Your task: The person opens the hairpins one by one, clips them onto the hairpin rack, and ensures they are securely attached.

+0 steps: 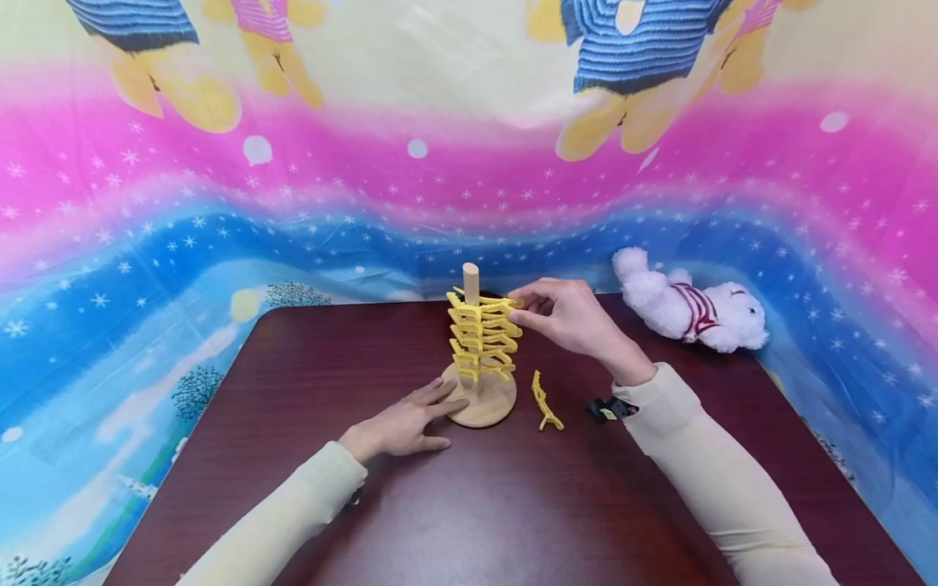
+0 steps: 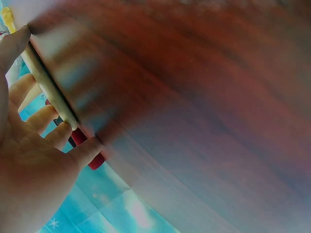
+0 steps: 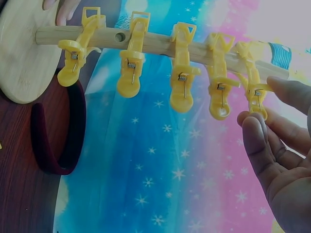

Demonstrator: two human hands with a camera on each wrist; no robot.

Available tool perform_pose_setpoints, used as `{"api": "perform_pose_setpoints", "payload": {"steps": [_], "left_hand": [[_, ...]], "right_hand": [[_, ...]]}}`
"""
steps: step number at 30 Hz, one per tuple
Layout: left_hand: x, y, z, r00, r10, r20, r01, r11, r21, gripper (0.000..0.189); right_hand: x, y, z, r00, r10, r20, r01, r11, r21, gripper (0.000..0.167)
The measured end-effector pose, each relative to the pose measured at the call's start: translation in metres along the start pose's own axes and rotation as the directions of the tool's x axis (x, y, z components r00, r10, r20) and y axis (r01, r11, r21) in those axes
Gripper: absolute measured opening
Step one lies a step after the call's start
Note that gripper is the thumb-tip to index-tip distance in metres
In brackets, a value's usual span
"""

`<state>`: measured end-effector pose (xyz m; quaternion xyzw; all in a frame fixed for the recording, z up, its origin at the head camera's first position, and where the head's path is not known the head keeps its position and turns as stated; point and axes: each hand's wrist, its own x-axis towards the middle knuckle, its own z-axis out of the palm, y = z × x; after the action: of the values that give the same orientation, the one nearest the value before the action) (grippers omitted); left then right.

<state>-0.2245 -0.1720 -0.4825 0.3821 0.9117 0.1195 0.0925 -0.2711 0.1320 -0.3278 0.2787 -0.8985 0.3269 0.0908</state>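
Observation:
A wooden post [image 1: 471,286] rises upright from a round wooden base [image 1: 485,413] at the middle of the table. Several yellow spring clips [image 3: 182,68] grip the post, spaced one above another. My right hand [image 1: 572,319] pinches the tail end of the topmost clip [image 3: 252,92] between thumb and fingers; the clip's jaws are around the post near its top. With fingers spread and fairly straight, my left hand [image 1: 401,421] rests at the left edge of the base. One loose yellow clip [image 1: 542,400] lies on the table right of the base.
A white plush toy [image 1: 692,308] in a striped top lies at the table's back right edge. Behind the post, a dark red headband [image 3: 73,131] rests on the table [image 1: 352,350]. A printed cloth backdrop [image 1: 366,195] surrounds the table's back and sides.

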Motion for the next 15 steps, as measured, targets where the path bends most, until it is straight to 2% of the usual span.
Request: {"api": "perform_pose_setpoints", "payload": {"steps": [15], "left_hand": [[-0.0006, 0.0002, 0.0007, 1.000, -0.008, -0.001, 0.008, 1.000, 0.002, 0.071]], "right_hand": [[0.0009, 0.0070, -0.0003, 1.000, 0.004, -0.001, -0.004, 1.000, 0.026, 0.034]]}}
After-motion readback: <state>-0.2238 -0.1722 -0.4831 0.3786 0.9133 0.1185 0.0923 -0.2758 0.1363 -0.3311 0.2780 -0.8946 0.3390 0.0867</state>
